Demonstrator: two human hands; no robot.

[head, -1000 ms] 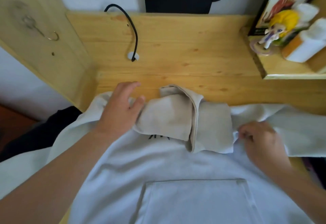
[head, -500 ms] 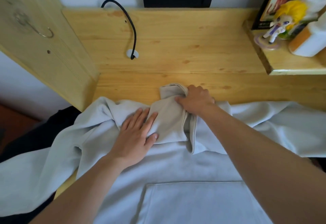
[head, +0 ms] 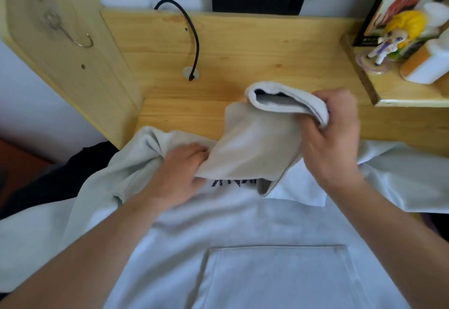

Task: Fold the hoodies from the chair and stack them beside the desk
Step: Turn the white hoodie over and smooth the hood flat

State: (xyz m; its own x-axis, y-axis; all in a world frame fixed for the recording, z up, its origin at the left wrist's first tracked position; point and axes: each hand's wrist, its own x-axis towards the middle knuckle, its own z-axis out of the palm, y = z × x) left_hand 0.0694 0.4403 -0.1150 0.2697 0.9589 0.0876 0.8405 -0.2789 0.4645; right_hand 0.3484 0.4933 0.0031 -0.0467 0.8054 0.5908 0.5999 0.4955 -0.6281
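A pale grey hoodie lies front up across the near edge of the wooden desk, its kangaroo pocket toward me and its sleeves hanging off both sides. Its hood is lifted off the desk and partly covers a dark print on the chest. My right hand grips the hood's upper rim and holds it up. My left hand holds the hood's lower left edge, its fingers tucked under the cloth.
A black cable loops into a grommet hole in the desk. A raised shelf at the right holds a figurine and a white bottle. A wooden side panel with a metal hook stands at the left.
My right hand has lifted the hood's rim up and to the right. My left hand went from lying flat on the hood to gripping its lower left edge.
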